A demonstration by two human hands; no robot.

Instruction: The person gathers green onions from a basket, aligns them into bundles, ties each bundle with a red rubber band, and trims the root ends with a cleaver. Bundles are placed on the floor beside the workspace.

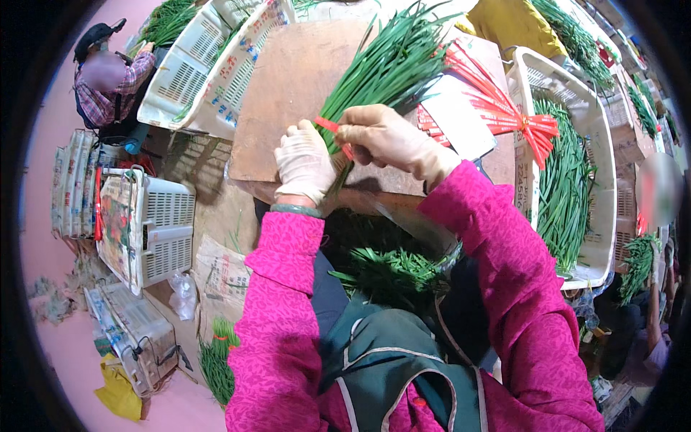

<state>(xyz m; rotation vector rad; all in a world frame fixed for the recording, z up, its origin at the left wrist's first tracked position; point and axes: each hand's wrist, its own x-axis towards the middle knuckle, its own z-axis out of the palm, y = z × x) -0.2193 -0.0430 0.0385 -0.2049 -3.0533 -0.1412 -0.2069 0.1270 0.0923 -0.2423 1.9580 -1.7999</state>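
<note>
A bunch of garlic chives lies slanted over a worn wooden board, leaf tips toward the far side. My left hand, in a pale glove, grips the bunch near its stem ends. A red printed tie passes around the stems, and my gloved right hand pinches it between thumb and fingers. Right of the bunch, a broad-bladed cleaver rests on the board, partly over loose red ties. A fanned bundle of red ties, bound at its middle, reaches past the board's right edge.
A white plastic crate of chives stands at right. White crates are at upper left, near a seated person. Cut leaves lie below the board. A tied chive bunch stands at lower left.
</note>
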